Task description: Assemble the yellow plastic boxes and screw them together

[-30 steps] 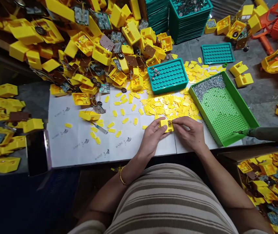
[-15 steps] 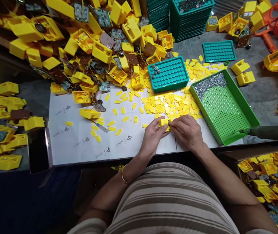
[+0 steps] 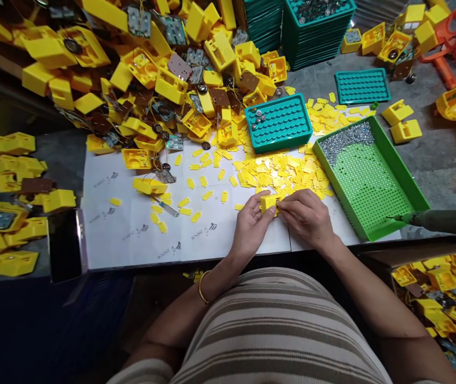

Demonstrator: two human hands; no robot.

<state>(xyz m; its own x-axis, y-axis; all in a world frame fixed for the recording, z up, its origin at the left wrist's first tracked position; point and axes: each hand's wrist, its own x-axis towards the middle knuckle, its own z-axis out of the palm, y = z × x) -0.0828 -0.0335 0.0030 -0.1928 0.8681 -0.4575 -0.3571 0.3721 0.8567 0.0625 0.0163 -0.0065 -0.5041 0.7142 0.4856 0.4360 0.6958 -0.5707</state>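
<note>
A small yellow plastic housing with a perforated face is gripped in my left hand, the thumb lying along its front. My right hand is closed in a pinch at the housing's right edge. Its fingertips hide whatever small piece may be between them. Just beyond both hands spreads a heap of flat yellow plastic tabs on the white paper. To the right, a green perforated tray contains small silver screws at its far end.
A teal tray with several button cells stands behind the tabs. Yellow housings with wires and circuit boards pile up at back left. A dark powered screwdriver reaches in from the right. A phone lies at left.
The housing has tilted slightly in my left hand, showing less of its perforated face. My right hand keeps its pinch at the edge. The whole view has shifted slightly.
</note>
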